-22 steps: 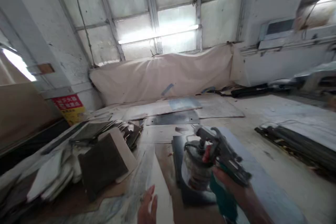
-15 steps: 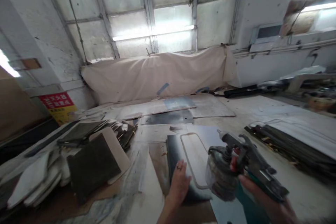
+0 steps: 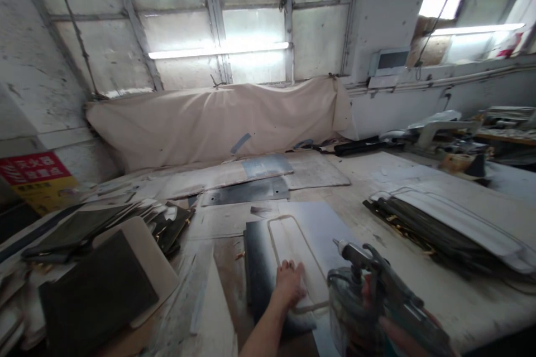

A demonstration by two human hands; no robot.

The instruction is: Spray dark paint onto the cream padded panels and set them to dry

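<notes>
My left hand (image 3: 290, 285) lies on a pale, rounded panel (image 3: 293, 245) that rests on a dark sheet (image 3: 257, 251) on the workbench; its fingers look loosely curled on the panel's near part. My right hand (image 3: 397, 340) is mostly hidden at the bottom right behind a spray gun (image 3: 377, 290), which it grips. The gun has a dark body, a metal nozzle pointing up and left, and a cloudy cup (image 3: 347, 307) hanging under it. The nozzle hovers just right of the panel.
A stack of dark and pale panels (image 3: 444, 223) lies at the right. Loose dark and white boards (image 3: 104, 268) pile up at the left. A beige cloth (image 3: 218, 117) covers the back wall's base. A red and yellow sign (image 3: 36, 178) stands at far left.
The view has swung to the left and down. My left hand came forward onto the pale panel. The spray gun drifted to the lower right of the view.
</notes>
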